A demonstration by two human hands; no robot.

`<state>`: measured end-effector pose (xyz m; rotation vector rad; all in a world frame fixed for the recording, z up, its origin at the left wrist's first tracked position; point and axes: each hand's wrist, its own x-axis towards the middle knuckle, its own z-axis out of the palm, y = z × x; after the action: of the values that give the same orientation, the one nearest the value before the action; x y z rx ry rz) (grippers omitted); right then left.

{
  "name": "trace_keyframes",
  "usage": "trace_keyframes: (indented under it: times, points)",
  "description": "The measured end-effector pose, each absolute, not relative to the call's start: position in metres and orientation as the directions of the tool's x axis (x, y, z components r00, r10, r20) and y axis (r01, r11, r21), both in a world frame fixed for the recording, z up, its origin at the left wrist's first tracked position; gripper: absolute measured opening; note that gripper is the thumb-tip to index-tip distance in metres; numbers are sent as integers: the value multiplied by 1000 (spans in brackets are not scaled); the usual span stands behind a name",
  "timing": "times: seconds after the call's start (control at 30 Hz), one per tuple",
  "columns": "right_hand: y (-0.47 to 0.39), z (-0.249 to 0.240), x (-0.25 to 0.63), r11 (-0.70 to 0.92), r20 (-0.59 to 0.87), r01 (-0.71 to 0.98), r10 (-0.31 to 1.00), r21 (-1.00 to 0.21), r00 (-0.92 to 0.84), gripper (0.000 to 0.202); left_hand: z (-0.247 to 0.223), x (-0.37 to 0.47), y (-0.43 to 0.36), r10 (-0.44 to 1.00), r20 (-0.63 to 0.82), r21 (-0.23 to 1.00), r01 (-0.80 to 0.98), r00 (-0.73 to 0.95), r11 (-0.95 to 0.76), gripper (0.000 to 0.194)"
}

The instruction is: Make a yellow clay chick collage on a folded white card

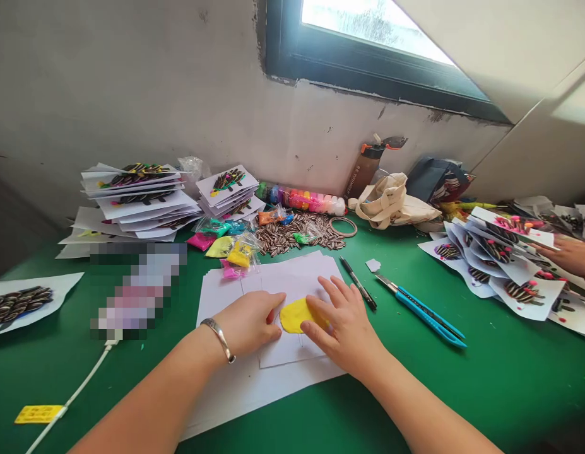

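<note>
A flattened yellow clay piece (295,315) lies on a small white card (283,353) with thin drawn lines, on top of larger white sheets (226,397). My left hand (248,320), with a silver bracelet on the wrist, rests at the clay's left side, thumb and index finger apart and nothing between them. My right hand (342,321) is spread over the clay's right part, its fingertips touching the yellow surface and hiding some of it. Sunflower seeds (296,233) and small bags of coloured clay, one yellow (240,254), lie beyond the sheets.
Right of the sheets lie a black pen (357,282) and blue tweezers (429,315). Stacks of seed-decorated cards stand at left (145,208) and right (491,258), with another person's hand (571,255) at the right stack. A white cable (86,378) crosses the left side. A bottle (365,170) stands behind.
</note>
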<state>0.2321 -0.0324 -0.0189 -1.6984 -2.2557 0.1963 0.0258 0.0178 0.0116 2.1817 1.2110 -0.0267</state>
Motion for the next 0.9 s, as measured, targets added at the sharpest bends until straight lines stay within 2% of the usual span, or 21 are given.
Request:
trace_keyframes:
  times: [0.1,0.23,0.47,0.6,0.8,0.9]
  points:
    - [-30,-18,234,294,141,902,955,-316,-262,34,12,26,18,759,-305,523,767,575,-371,11]
    - [-27,-19,239,246,169,901,966,-358,-197,37,13,26,18,760,-317,513,776,568,-367,10]
    - [-24,-19,246,266,114,903,964,-336,-241,32,14,26,18,756,-324,508,779,568,-367,9]
    - [-24,-18,253,225,93,897,974,-381,-205,39,15,26,18,758,-325,503,782,565,-367,9]
    - [-28,-17,263,274,2,893,956,-357,-293,41,14,26,18,759,-322,505,781,565,-367,9]
    - [-28,-16,269,261,-41,879,952,-399,-302,46,15,26,17,762,-324,500,785,561,-365,9]
